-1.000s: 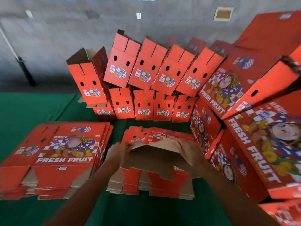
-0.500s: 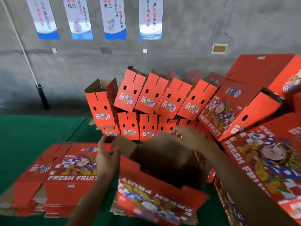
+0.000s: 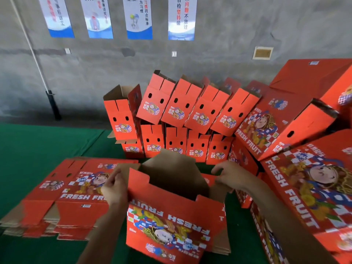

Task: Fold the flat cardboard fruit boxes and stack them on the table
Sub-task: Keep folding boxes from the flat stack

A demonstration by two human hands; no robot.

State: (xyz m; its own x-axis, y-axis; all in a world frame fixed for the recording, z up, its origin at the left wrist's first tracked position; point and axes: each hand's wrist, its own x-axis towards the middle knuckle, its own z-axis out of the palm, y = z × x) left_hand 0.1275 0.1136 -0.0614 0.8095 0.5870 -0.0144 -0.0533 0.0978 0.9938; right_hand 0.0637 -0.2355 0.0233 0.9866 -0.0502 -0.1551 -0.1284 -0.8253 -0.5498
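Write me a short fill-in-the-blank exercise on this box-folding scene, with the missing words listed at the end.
1. The person's left hand and right hand hold a half-opened red cardboard fruit box whose inside is plain ____.
2. The English words printed on the pile of flat red cardboard boxes read FRESH ____.
3. The tabletop cloth is ____.
4. ____ hanging paper banners show on the grey wall.

Missing words: brown; FRUIT; green; Four

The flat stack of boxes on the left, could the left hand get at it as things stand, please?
Probably yes: the flat stack lies uncovered just beside the left hand, though that hand now grips the opened box.
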